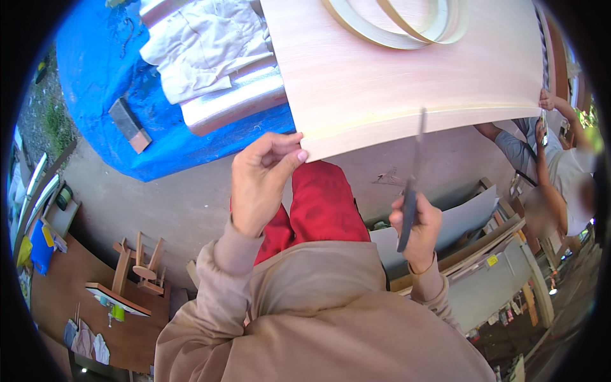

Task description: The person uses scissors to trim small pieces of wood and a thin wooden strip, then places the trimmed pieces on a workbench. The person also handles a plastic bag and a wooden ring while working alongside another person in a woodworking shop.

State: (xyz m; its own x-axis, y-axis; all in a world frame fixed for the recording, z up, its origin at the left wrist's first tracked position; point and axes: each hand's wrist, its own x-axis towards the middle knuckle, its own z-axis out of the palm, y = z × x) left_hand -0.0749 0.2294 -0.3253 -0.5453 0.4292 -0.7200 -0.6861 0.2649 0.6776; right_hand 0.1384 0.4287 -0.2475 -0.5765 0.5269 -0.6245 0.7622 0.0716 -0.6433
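Fingers of the left hand (262, 178) pinched the pale panel (407, 76), at the far side, by its near-left corner; the right hand (422, 228) clenched a long dark tool (412, 184) near the panel's edge. A slipping pinch — or careless swing — might have scratched it.

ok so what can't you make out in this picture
In the head view:
- Blade of the dark tool in the right hand: blurred, edge detail unclear.
- Coiled strip: top cut off by the upper edge.
- Silver-wrapped thing: partly hidden under the white cloth.
- Small hanging items, lower right: too small to identify.
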